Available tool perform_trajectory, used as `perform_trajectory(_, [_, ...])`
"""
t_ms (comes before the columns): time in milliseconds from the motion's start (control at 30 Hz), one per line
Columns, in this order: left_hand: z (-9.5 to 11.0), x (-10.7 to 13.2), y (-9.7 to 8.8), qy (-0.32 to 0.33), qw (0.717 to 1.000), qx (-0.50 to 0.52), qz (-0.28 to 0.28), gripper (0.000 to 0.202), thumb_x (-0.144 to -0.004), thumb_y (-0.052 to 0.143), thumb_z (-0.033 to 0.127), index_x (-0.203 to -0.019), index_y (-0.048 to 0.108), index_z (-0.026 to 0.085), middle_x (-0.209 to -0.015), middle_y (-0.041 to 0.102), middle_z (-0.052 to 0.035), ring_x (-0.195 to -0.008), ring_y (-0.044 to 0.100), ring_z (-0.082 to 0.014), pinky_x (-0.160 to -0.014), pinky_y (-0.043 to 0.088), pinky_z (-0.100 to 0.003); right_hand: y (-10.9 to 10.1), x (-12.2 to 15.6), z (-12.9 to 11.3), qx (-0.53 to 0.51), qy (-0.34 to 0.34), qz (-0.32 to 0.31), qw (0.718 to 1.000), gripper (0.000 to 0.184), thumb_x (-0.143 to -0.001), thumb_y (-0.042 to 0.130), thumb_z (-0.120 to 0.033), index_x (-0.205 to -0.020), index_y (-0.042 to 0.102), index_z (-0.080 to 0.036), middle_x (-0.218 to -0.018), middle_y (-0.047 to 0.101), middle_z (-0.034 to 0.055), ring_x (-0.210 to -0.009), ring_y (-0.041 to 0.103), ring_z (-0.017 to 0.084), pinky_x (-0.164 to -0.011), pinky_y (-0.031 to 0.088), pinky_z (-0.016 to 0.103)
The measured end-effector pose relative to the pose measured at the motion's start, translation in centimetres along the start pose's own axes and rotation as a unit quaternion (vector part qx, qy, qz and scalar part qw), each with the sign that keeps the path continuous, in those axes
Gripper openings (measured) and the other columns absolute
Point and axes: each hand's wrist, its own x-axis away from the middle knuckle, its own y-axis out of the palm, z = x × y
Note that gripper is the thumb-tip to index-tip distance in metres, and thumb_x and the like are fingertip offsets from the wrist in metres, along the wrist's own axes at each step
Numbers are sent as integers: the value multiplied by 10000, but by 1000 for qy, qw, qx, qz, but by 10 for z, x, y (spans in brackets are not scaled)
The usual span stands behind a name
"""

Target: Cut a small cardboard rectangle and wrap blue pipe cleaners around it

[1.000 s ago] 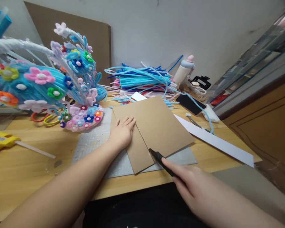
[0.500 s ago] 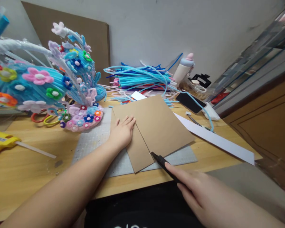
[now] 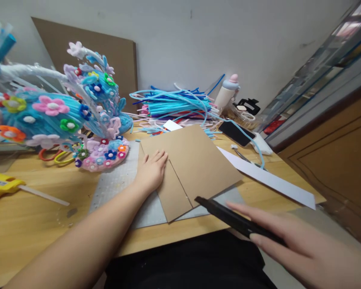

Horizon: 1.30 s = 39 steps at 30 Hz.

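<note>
A brown cardboard sheet (image 3: 203, 160) lies at a slant over a grey cutting mat (image 3: 111, 192). A dark cut line runs through the sheet from near my left fingertips down to its near edge. My left hand (image 3: 152, 170) rests flat on the cardboard, left of that line, fingers stretched out. My right hand (image 3: 291, 237) grips a black utility knife (image 3: 231, 216). The knife's tip is beside the near end of the line, seemingly lifted off the cardboard; its blade is too small to make out.
Pipe-cleaner flower decorations (image 3: 102, 154) stand at left, by a yellow glue gun (image 3: 3, 186). Behind the cardboard lies a heap of blue pipe cleaners (image 3: 174, 102). A phone (image 3: 237, 133), a white bottle (image 3: 225, 96) and a white strip (image 3: 273, 182) are at right.
My right hand has drawn the utility knife right and away from the cut line. The line now reaches the cardboard's near edge visibly. My left hand stays pressed in place; the view shifted slightly.
</note>
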Motion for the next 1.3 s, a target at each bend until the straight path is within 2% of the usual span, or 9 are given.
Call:
perform_trajectory(100, [3, 6, -14, -33, 997, 38, 56, 455, -865, 371, 229, -1313, 420, 168, -1437, 379, -90, -1341, 291, -207, -1104, 216, -442, -9, -25, 12, -187, 35, -29, 981, 600, -819, 538, -408, -1384, 366, -298, -776, 669, 43, -500, 580, 162, -464, 479, 296])
perform_trajectory(167, [10, 16, -27, -98, 981, 129, 103, 526, -844, 391, 231, -1358, 320, 146, -1430, 367, -132, -1321, 324, -217, -1065, 311, -419, -4, -53, 17, -282, 24, -11, 959, 502, -816, 564, -363, -1291, 462, -235, -801, 636, 29, -635, 594, 154, -608, 488, 301])
perform_trajectory(267, [29, 40, -41, -291, 830, 455, 138, 539, -781, 496, 221, -1300, 358, 181, -1338, 443, -144, -1244, 430, -235, -1019, 379, -395, 16, -98, 25, -349, 6, 24, 937, 203, -800, 595, -319, -930, 549, -170, -700, 559, -13, -606, 536, 121, -615, 434, 275])
perform_trajectory(400, [51, 62, -45, -421, 644, 629, 112, 588, -737, 580, 140, -1276, 346, 173, -1282, 480, -153, -1166, 507, -199, -958, 422, -319, 42, -138, 31, -460, 19, 44, 887, 213, -778, 621, -315, -825, 459, -185, -632, 500, -41, -560, 498, 117, -563, 403, 266])
perform_trajectory(467, [55, 64, -44, -432, 631, 635, 116, 565, -737, 621, 160, -1251, 388, 173, -1213, 552, -133, -1089, 556, -184, -853, 465, -268, 47, -147, 33, -524, 23, 28, 851, 214, -778, 624, -298, -853, 454, -190, -662, 508, -35, -598, 509, 122, -591, 415, 271])
perform_trajectory(567, [58, 57, -42, -394, 671, 625, 70, 399, -751, 641, 221, -1128, 534, 144, -1060, 651, -120, -928, 622, -184, -707, 475, -235, 47, -149, 34, -593, 20, 14, 805, 221, -764, 642, -259, -867, 456, -199, -669, 486, -41, -604, 493, 114, -578, 406, 254])
perform_trajectory(733, [73, 42, -36, -329, 647, 687, -25, 397, -787, 622, 232, -1167, 533, 158, -1081, 667, -136, -922, 647, -249, -821, 491, -378, 36, -140, 33, -649, -13, -10, 760, 207, -749, 642, -218, -867, 472, -197, -664, 460, -39, -583, 466, 106, -544, 396, 248])
perform_trajectory(1000, [90, 26, -51, -262, 502, 822, -64, 341, -855, 525, 180, -1195, 511, 159, -1122, 654, -135, -971, 645, -251, -885, 485, -423, 0, -98, 21, -503, -38, 107, 857, 289, -783, 648, -287, -1021, 491, -241, -895, 592, 16, -613, 544, 110, -554, 438, 255])
perform_trajectory(1300, [109, 13, -47, -196, 437, 870, -119, 382, -859, 514, 275, -1223, 492, 159, -992, 689, -120, -901, 665, -265, -856, 489, -445, 7, -78, 3, -483, -97, -38, 869, 297, -869, 484, -472, -1045, 478, -234, -584, 487, -41, -437, 378, 74, -420, 318, 200])
